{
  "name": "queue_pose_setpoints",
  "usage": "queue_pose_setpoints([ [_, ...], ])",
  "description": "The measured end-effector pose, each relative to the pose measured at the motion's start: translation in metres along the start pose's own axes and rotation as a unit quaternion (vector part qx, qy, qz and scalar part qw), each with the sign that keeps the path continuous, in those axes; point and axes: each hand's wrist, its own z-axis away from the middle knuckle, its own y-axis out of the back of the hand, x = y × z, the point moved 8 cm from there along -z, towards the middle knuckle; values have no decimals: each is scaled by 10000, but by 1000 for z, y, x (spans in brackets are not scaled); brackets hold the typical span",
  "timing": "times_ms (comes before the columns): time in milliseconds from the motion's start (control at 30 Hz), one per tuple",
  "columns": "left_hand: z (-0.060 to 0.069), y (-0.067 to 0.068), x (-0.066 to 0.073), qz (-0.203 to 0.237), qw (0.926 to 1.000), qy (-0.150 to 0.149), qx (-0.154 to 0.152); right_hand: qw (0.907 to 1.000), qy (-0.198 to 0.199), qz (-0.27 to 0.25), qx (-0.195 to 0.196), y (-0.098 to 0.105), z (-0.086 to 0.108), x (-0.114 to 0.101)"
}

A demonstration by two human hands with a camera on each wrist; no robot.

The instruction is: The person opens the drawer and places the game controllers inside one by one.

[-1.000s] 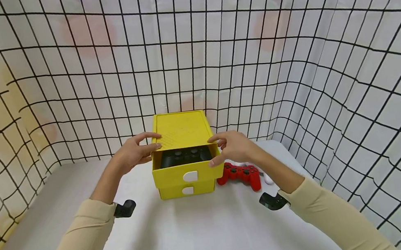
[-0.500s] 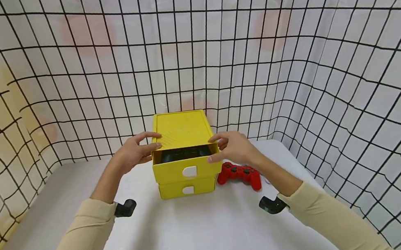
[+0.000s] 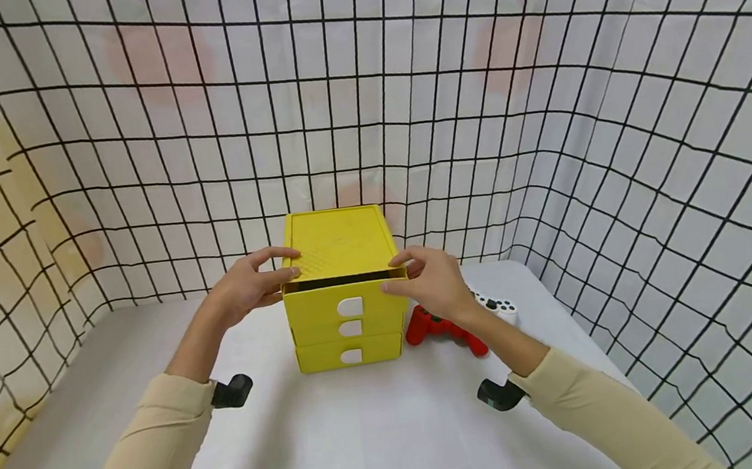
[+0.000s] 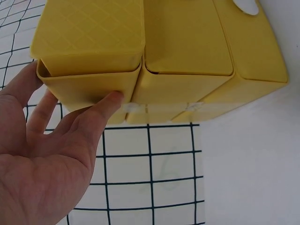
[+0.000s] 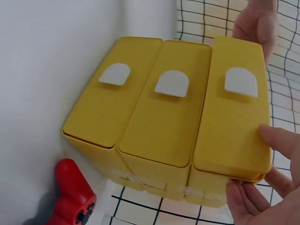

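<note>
A yellow three-drawer box (image 3: 342, 242) has its top drawer (image 3: 311, 308) slightly out, with a narrow dark gap under the lid. At the box's upper left edge, the left hand (image 3: 239, 290) grips its top and side; the left wrist view shows that hand (image 4: 51, 164) around the casing (image 4: 187, 40). The right hand (image 3: 439, 283) has its thumb on the drawer front's right edge and its fingers at the box's top right corner. In the right wrist view, the right hand (image 5: 276, 187) holds that corner beside the drawer front (image 5: 234, 126). The drawer's contents are hidden.
A red game controller (image 3: 421, 324) lies against the box's right side, partly behind the right forearm. Behind it is a white controller (image 3: 503, 308). Black netting and pale sheets enclose the white table (image 3: 372, 444) at the back and sides.
The top drawer has slid back into the box, hiding the black controller inside. The right hand has moved with the drawer front. More of the white controller shows. The left hand keeps its place.
</note>
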Motion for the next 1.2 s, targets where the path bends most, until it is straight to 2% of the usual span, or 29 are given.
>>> queue_pose_setpoints([
  [233,1,-1,1,-32,10000,20,-58,9998,18,-93,170,-1,0,3],
  [567,1,-1,2,-42,10000,-6,-28,9998,80,-139,142,-1,0,1],
  [967,2,-1,2,149,9999,47,-40,9953,527,-324,750,-4,-3,4],
  [1200,1,-2,5,55,10000,12,-82,9942,582,-239,871,-4,-4,4],
])
